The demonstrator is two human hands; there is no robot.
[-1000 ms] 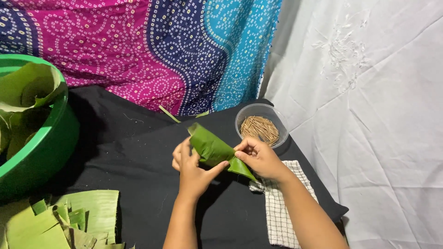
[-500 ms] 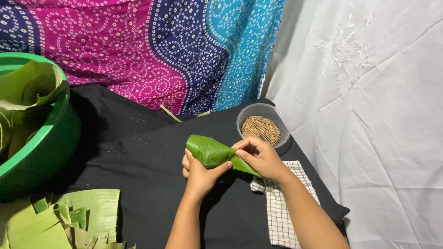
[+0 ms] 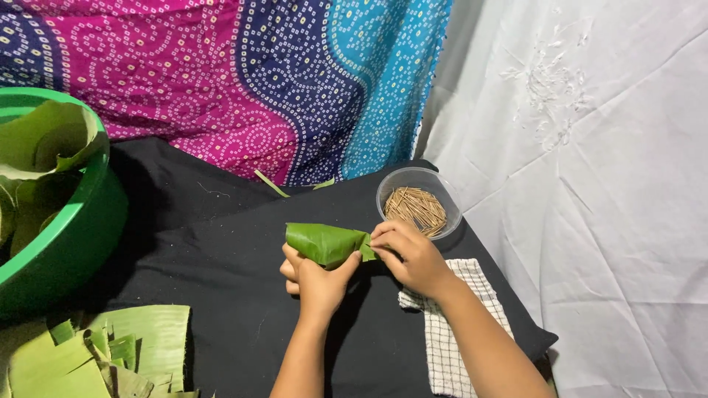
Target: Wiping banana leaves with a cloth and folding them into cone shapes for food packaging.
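A green banana leaf piece, folded into a cone (image 3: 324, 242), lies sideways between both hands above a black cloth (image 3: 214, 258). My left hand (image 3: 313, 278) cups the leaf cone from below. The narrow right end of the cone is pinched by my right hand (image 3: 410, 254), thumb and fingers closed on the fold. Just behind my right hand stands a clear round tub of thin wooden sticks (image 3: 419, 205).
A green basin (image 3: 70, 243) holding large leaves sits at the left. Cut leaf strips (image 3: 103, 357) lie at the lower left. A checked cloth (image 3: 450, 346) lies under my right forearm. Patterned fabric (image 3: 236, 81) and a white sheet (image 3: 590, 184) hang behind.
The leaf cone has turned from slanting to lying level, and both hands have shifted a little to the right with it. My right hand's pinch has moved onto the cone's right tip.
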